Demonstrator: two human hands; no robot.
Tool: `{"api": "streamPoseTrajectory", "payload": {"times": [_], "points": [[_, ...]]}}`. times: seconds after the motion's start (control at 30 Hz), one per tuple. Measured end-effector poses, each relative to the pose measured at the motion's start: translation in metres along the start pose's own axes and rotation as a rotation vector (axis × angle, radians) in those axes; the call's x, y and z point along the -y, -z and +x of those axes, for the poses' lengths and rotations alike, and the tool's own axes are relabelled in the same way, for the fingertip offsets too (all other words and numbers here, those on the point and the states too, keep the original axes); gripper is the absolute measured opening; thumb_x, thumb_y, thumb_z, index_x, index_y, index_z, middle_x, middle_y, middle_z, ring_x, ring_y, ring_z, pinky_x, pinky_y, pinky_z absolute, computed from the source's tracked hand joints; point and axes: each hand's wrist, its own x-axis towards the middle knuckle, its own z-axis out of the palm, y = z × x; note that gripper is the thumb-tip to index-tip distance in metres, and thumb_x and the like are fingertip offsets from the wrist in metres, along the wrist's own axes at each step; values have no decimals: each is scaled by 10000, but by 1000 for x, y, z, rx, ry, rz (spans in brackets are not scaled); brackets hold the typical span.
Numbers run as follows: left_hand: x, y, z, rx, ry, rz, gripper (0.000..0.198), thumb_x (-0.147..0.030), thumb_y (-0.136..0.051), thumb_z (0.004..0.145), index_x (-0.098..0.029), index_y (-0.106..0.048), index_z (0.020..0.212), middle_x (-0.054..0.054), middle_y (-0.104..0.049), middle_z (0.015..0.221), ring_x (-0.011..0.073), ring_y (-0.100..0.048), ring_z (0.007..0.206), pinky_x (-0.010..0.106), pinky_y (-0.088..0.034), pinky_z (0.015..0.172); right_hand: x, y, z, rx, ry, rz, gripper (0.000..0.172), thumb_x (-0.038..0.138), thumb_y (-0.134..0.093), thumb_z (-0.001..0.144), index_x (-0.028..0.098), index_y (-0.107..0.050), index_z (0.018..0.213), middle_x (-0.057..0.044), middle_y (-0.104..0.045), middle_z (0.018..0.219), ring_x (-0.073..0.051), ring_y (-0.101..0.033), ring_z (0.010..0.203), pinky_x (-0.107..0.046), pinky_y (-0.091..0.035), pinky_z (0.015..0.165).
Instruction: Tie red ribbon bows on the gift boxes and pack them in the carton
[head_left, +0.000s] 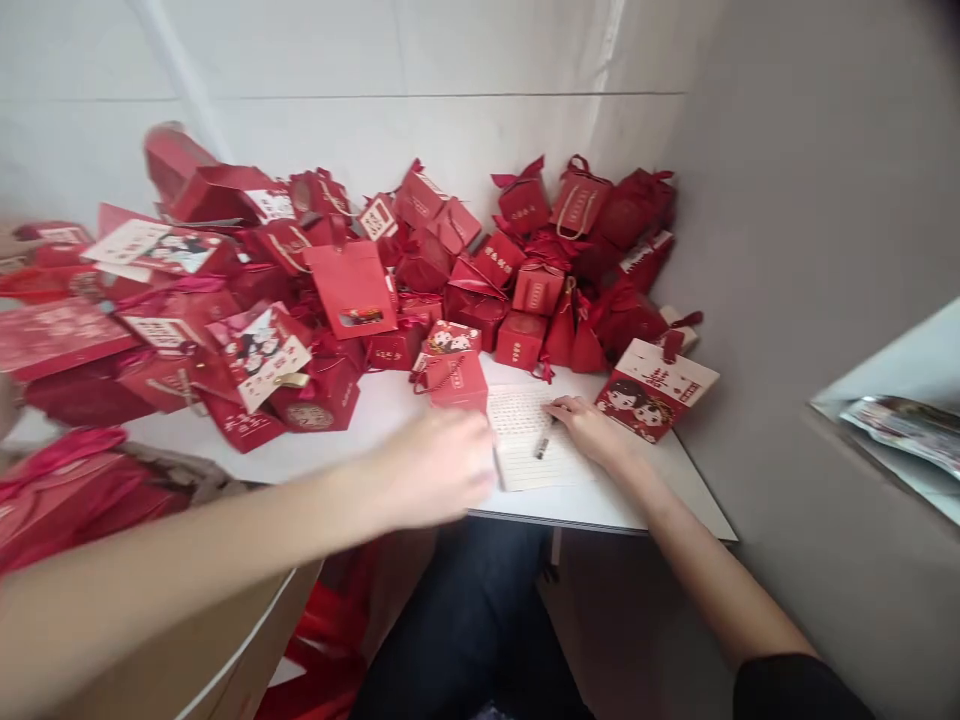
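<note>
An open notebook [532, 440] with lined pages and handwriting in its upper part lies on the white table. My right hand [581, 425] rests on it, fingers drawn together at the upper end of a dark pen [546, 440]; the pen's lower part shows against the page. Over the notebook's left edge, my left hand [450, 465] is smeared by motion, so its fingers cannot be made out. Just beyond it stands a red gift box [457, 378] with a twisted cord handle. Right of my right hand is a red and white gift box [651, 395] with cartoon figures.
Many red gift boxes [525, 285] are heaped along the back of the table [397, 400], against the pale wall. More red packages [90, 500] sit at lower left, above a cardboard box [187, 640]. A grey panel [810, 250] bounds the right side.
</note>
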Motion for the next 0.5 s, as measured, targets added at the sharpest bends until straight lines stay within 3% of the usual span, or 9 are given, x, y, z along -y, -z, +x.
{"api": "streamPoseTrajectory", "payload": {"times": [0.03, 0.07, 0.13, 0.2, 0.3, 0.4, 0.5], "points": [[0, -37, 13, 180, -193, 225, 131, -251, -558, 722, -151, -642, 728, 120, -616, 793, 285, -586, 850, 431, -457, 815, -1, 0, 1, -3, -8, 16, 327, -9, -406, 751, 166, -628, 916, -111, -607, 916, -254, -572, 853, -360, -470, 770], [1, -72, 22, 277, -356, 408, 166, -236, -520, 754, -127, -641, 785, 136, -619, 838, 290, -580, 869, 426, -459, 792, -2, 1, 1, -17, -23, 24, 285, 1, -435, 749, 179, -624, 867, -93, -604, 877, -236, -576, 809, -329, -473, 734], [6, -129, 32, 284, -560, 621, 258, -242, -472, 800, -83, -620, 939, 165, -609, 983, 303, -546, 991, 435, -433, 840, -10, 2, -1, -80, -76, 38, 196, 37, -482, 751, 191, -592, 808, -68, -590, 852, -201, -576, 746, -280, -469, 670], [15, -165, 33, 189, -573, 708, 383, -301, -426, 841, -63, -559, 1111, 186, -556, 1150, 321, -478, 1119, 478, -379, 916, -22, 1, -6, -192, -158, 58, 95, 102, -496, 786, 189, -534, 785, -57, -571, 830, -179, -571, 706, -264, -463, 636], [30, -185, 27, 98, -494, 756, 505, -437, -390, 861, -93, -509, 1211, 188, -525, 1222, 354, -419, 1185, 558, -339, 921, -37, -3, -10, -386, -311, 89, 118, 203, -363, 900, 194, -432, 805, -23, -524, 723, -149, -559, 620, -252, -457, 579], [44, -180, 19, 52, -541, 783, 505, -488, -370, 871, -137, -528, 1198, 164, -546, 1205, 359, -402, 1191, 599, -311, 903, -42, -8, -7, -531, -425, 281, 184, 321, -359, 924, 211, -378, 777, 30, -484, 606, -126, -527, 504, -227, -424, 492], [56, -171, 13, 3, -647, 771, 427, -428, -377, 882, -169, -535, 1183, 126, -574, 1159, 359, -423, 1151, 624, -247, 898, -41, -11, -1, -541, -479, 463, 270, 421, -546, 826, 212, -414, 717, 43, -498, 542, -129, -507, 469, -235, -392, 474]]}}
